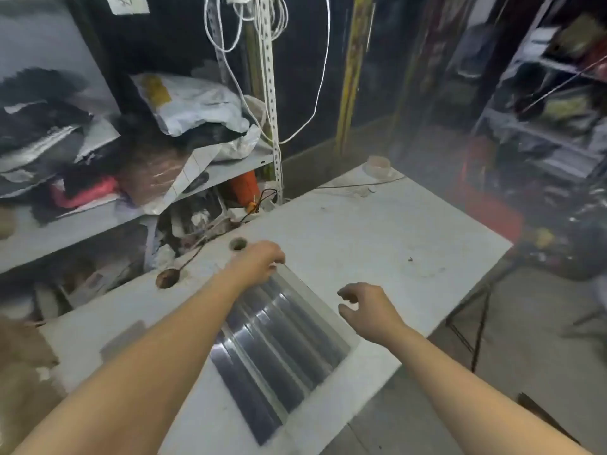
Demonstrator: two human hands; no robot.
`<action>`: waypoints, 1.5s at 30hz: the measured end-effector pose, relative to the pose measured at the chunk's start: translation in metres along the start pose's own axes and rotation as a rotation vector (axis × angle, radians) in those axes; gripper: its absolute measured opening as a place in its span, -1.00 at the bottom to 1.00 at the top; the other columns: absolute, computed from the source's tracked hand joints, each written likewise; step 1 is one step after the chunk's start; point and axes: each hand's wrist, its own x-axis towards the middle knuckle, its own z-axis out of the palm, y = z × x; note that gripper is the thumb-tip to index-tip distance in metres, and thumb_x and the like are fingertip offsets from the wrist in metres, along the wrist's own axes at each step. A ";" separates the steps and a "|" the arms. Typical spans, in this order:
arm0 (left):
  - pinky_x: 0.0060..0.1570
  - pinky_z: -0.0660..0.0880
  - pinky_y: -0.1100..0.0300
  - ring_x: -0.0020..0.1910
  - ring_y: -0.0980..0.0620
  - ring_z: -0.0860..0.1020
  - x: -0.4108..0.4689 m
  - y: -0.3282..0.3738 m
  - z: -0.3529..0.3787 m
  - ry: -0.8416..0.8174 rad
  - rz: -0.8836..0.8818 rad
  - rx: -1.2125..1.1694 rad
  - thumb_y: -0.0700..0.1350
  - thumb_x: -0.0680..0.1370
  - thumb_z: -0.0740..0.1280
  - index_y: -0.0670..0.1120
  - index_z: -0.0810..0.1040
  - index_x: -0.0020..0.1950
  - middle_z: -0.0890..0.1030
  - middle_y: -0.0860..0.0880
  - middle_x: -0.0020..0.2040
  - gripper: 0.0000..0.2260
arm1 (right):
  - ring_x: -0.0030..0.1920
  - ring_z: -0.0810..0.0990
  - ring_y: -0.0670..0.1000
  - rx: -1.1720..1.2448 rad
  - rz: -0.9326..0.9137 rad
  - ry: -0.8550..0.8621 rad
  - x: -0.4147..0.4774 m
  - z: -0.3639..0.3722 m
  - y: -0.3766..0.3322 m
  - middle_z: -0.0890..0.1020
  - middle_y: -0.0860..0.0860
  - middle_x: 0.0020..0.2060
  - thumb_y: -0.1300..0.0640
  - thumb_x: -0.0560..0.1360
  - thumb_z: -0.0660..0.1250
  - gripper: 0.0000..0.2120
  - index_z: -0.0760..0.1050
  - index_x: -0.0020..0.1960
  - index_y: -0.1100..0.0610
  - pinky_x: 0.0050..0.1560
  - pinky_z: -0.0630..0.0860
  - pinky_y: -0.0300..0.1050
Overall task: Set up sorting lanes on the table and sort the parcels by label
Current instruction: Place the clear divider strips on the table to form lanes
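Ribbed sheet flat on surface, lower centre. Left hand curled over its far corner, grip unclear. Right hand just right of it, fingers loosely apart, empty. Parcels on shelf, upper left.

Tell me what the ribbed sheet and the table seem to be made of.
Sheet: likely glossy clear or grey plastic; bright glare streaks run along its ridges. Table: matt white painted or laminated board, scuffed; the hole shows a brown core, so perhaps wood-based.
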 end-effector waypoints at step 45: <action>-0.01 0.53 0.06 -0.05 -0.05 0.52 0.235 0.124 -0.027 0.151 0.035 0.019 -0.18 0.50 0.46 -0.12 0.61 -0.05 0.56 -0.02 -0.05 -0.93 | -0.06 0.65 -0.15 0.011 0.221 0.066 -0.010 -0.147 0.221 0.71 -0.17 -0.07 0.14 0.52 0.35 -0.82 0.70 0.03 0.00 0.04 0.57 -0.19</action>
